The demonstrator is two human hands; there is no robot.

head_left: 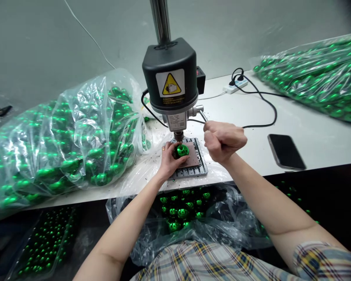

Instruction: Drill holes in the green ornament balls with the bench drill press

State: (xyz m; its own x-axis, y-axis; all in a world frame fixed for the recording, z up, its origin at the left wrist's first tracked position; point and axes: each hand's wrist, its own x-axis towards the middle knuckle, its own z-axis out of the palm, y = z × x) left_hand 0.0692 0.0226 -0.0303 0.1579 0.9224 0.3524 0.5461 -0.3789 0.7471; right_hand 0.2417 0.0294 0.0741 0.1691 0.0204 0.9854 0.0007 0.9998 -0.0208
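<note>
Glossy green ball (183, 150), round and mirror-bright with pale highlights and dark reflections, sits on a pinkish board (194, 159) atop the slotted base plate (204, 169), just below the drill press (169, 66) chuck (179, 136). From the ball's 8 o'clock, the left hand (170, 159) grasps it between thumb and fingers. Toward its 3 o'clock, the right hand (224, 140) is clenched around the feed lever (203, 116). At 9 o'clock bulges a clear plastic bag (84, 117) of similar balls.
</note>
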